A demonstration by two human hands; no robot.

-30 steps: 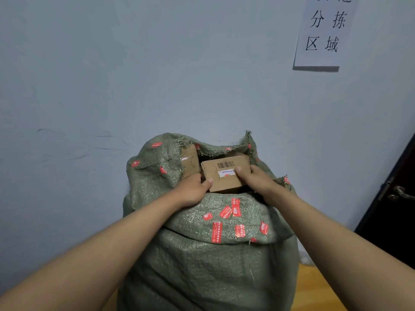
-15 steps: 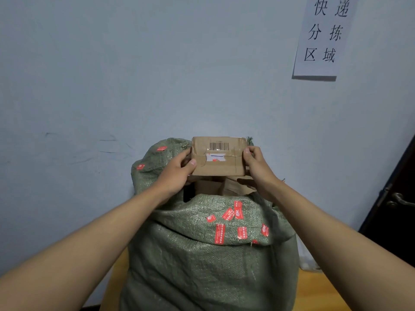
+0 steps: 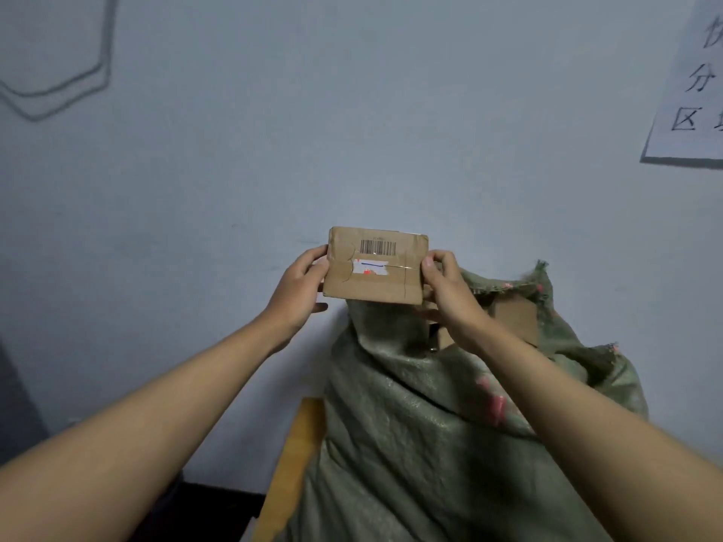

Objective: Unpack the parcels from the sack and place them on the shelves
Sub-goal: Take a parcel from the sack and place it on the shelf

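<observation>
Parcel (image 3: 374,273): creased brown cardboard, barcode label.

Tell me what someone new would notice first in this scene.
A taped cardboard parcel with a barcode, held up mid-frame by the left hand and right hand against a pale wall. Lower right, an open green woven sack shows more boxes inside.
</observation>
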